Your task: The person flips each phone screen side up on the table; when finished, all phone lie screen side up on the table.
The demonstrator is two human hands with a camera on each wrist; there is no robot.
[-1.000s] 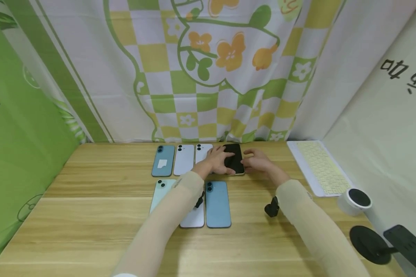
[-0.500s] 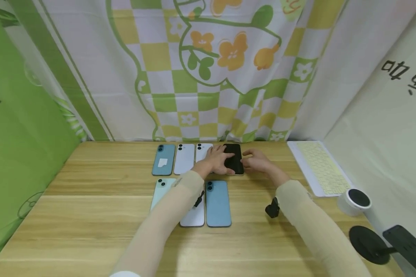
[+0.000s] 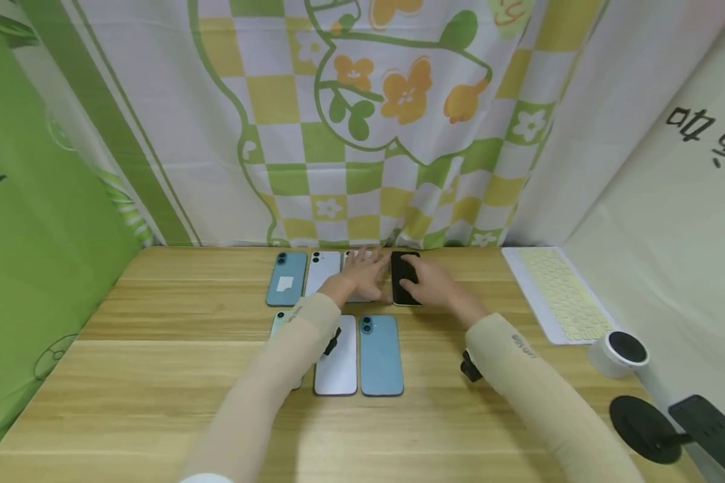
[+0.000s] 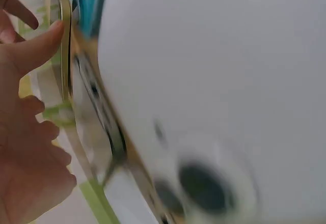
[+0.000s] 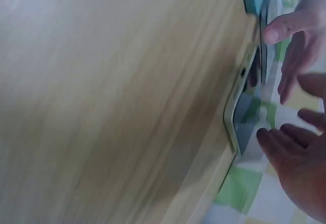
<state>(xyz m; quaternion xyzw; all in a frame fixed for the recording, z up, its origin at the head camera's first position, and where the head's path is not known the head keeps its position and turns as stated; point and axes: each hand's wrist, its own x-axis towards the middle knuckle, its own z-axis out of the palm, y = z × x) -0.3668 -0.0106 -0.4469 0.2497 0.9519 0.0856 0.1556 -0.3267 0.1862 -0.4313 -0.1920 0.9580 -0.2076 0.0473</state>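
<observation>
The left hand (image 3: pixel 362 277), spread out, covers part of a pale phone (image 3: pixel 347 255) — the right hand (image 3: pixel 433 283) is over the black-screened phone (image 3: pixel 401 270) beside it, with a blue phone (image 3: pixel 381 355) nearer on the wooden table (image 3: pixel 157 362).

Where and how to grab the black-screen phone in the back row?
I'd pinch the black-screen phone by its long side edges, mid-length, coming from above right. It lies flat, screen up, so its thin rim gives the likeliest hold, and its right side has no neighbouring phone.
</observation>
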